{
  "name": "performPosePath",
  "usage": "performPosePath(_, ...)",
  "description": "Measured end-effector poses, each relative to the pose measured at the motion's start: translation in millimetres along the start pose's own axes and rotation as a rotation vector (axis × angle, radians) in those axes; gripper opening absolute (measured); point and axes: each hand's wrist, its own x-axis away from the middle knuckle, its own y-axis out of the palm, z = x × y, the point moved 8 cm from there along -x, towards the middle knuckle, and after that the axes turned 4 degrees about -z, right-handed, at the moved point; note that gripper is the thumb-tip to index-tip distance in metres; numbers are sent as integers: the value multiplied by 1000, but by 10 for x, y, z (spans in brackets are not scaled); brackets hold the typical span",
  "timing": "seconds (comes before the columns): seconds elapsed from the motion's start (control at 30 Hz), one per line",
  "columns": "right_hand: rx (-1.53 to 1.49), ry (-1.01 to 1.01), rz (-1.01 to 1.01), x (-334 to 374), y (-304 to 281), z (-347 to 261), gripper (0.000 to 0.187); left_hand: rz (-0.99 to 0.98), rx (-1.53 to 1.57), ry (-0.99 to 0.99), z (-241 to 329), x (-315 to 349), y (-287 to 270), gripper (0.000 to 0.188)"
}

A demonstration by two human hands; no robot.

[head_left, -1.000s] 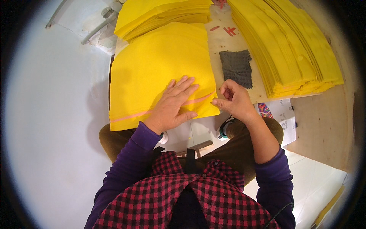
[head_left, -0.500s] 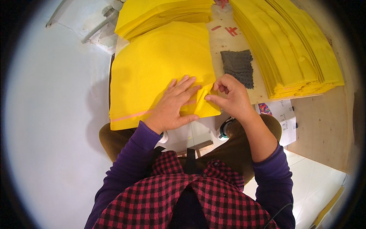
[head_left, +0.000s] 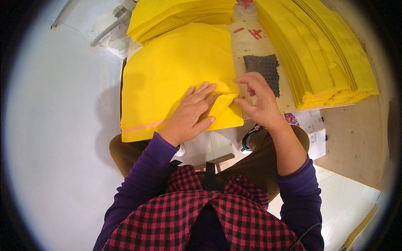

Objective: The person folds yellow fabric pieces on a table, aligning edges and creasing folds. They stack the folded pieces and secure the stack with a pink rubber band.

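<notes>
A yellow fabric-like sheet (head_left: 176, 62) lies in front of me, with a pink stripe (head_left: 144, 126) near its front edge. My left hand (head_left: 192, 111) rests flat on it, right of the stripe's visible part, fingers stretched and thumb out to the side. At the sheet's front right corner, a small flap (head_left: 224, 102) is folded over and slightly raised, next to my left fingertips. My right hand (head_left: 261, 100) is at the right edge beside this flap. Its thumb and forefinger are apart, the other fingers curled, and the thumb tip is close to the flap.
Behind the sheet is a stack of yellow sheets (head_left: 180, 21). Long yellow stacks (head_left: 310, 54) lie at the right on the wooden board, beside a dark grey cloth (head_left: 268, 69) and red marks (head_left: 254, 33). A white wall (head_left: 58, 125) with a pipe (head_left: 104, 33) stands at the left.
My right thumb and forefinger have moved apart from their hold on the corner, and the hand has shifted slightly right. The flap now lies flatter. My left hand stays nearly in place.
</notes>
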Motion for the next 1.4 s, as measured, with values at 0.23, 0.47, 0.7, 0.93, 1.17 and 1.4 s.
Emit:
performPosePath(0.23,84,-196,-105,-29,102,-69,22,-27,-24,-1,18,-11,0,59)
performPosePath(0.47,36,-150,-62,-48,145,22,17,-43,-26,19,-8,-9,18,64)
performPosePath(0.7,-163,-15,84,-35,-42,164,8,-9,86,1,-78,12,34,55)
performPosePath(0.93,-90,329,166,64,-355,612,9,-5,117,23,-131,15,35,47)
performPosePath(1.17,-133,140,103,92,-294,448,21,-3,166,14,-127,13,26,47)
performPosePath(1.4,-208,206,-72,105,62,358,69,3,71,17,-12,4,-6,54)
